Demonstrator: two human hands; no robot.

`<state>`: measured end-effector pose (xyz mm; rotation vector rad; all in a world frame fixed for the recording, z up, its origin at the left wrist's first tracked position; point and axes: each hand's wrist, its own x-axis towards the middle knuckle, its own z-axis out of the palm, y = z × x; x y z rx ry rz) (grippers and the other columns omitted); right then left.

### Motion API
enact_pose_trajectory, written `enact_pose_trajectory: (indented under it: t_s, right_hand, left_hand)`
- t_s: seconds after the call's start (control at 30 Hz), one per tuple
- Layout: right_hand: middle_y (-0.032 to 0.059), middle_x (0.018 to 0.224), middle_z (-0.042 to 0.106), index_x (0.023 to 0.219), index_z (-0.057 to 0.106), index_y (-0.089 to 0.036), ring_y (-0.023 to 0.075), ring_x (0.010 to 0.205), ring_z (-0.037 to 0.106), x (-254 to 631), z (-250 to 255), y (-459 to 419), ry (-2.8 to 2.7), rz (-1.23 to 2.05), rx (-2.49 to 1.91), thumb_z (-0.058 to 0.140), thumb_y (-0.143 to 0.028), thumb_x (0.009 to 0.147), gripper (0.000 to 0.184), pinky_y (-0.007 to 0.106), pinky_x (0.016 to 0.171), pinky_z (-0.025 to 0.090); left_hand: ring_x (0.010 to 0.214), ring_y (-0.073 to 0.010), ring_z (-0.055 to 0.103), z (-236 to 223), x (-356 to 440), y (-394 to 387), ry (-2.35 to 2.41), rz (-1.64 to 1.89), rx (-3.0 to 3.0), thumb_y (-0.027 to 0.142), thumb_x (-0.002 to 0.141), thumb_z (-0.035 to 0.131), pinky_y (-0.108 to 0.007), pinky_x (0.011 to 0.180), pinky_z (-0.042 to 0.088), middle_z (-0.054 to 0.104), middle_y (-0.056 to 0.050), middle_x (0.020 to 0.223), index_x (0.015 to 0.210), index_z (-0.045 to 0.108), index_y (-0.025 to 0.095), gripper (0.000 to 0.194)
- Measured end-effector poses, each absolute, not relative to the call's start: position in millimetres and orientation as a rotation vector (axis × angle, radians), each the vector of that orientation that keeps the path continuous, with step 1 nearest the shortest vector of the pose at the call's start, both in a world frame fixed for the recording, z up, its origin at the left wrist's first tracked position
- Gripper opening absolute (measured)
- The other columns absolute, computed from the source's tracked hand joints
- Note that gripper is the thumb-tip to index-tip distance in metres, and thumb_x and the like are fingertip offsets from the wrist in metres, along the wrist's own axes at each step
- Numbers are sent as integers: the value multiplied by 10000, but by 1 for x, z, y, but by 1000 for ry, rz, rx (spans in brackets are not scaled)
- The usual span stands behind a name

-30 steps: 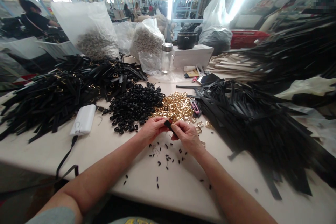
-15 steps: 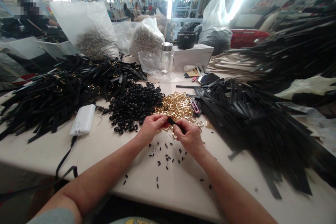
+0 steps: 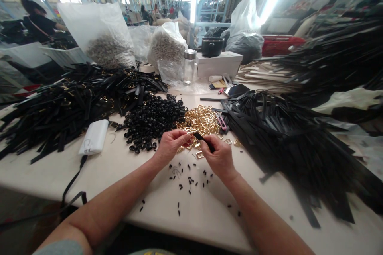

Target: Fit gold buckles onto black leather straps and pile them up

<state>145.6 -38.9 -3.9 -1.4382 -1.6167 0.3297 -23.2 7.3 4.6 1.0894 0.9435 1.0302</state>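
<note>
My right hand (image 3: 220, 156) is closed around a narrow black strap (image 3: 201, 137), whose end sticks out to the upper left. My left hand (image 3: 171, 144) pinches something small at that strap end, beside the pile of gold buckles (image 3: 201, 120); what the fingers hold is too small to name. Both hands hover just above the pale table (image 3: 134, 175). A heap of black rings (image 3: 152, 121) lies left of the buckles. A few loose gold buckles (image 3: 199, 154) lie under my hands. Small black scraps (image 3: 188, 179) dot the table below my wrists.
A big pile of black straps with gold buckles (image 3: 68, 103) fills the left, plain black straps (image 3: 293, 139) the right. A white power bank (image 3: 94, 136) with a cable lies left. Clear bags (image 3: 103, 36), a glass jar (image 3: 190, 65) and a white box (image 3: 220, 63) stand behind. People work far off.
Both hands have shifted slightly up and away toward the gold buckle pile, and the strap end has turned to point more to the left between my fingers.
</note>
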Motion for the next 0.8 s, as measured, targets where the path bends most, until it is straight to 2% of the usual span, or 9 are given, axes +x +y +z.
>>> enact_pose_trajectory:
  t_s: [0.07,0.27,0.5,0.6,0.8]
  right_hand:
    - [6,687,636,797,617,-211,130,588,568,145,-3,-40,-1654,250,-1425,548,-262,855,104,238,596,429]
    - [23,684,652,788,625,-200,135,591,584,144,-1,-41,-1820,81,-1407,513,-268,889,165,240,605,414]
    - [27,689,670,813,642,-196,131,604,586,146,2,-41,-1962,-98,-1345,488,-261,928,203,247,600,370]
    - [17,689,670,820,649,-198,119,591,569,147,6,-41,-2006,-226,-1338,491,-268,942,211,251,576,341]
    - [-3,663,654,815,652,-200,111,562,530,150,10,-40,-2039,-404,-1298,521,-259,942,192,272,558,300]
  left_hand:
    - [622,-117,624,4,-24,8,933,1021,1077,368,664,799,-248,642,520,709,-43,715,740,712,131,263]
    - [727,-138,656,3,-23,9,853,1011,981,332,630,821,-243,623,521,711,-69,933,654,660,127,261]
    - [690,-107,623,5,-22,8,810,1005,939,321,575,853,-227,637,498,678,-39,862,617,647,123,289]
    - [711,-109,616,5,-23,8,790,1009,1007,316,600,841,-231,657,499,680,-46,895,602,652,118,274]
    - [701,-112,623,5,-24,9,844,1004,1117,351,666,797,-237,640,522,695,-54,896,696,678,123,259]
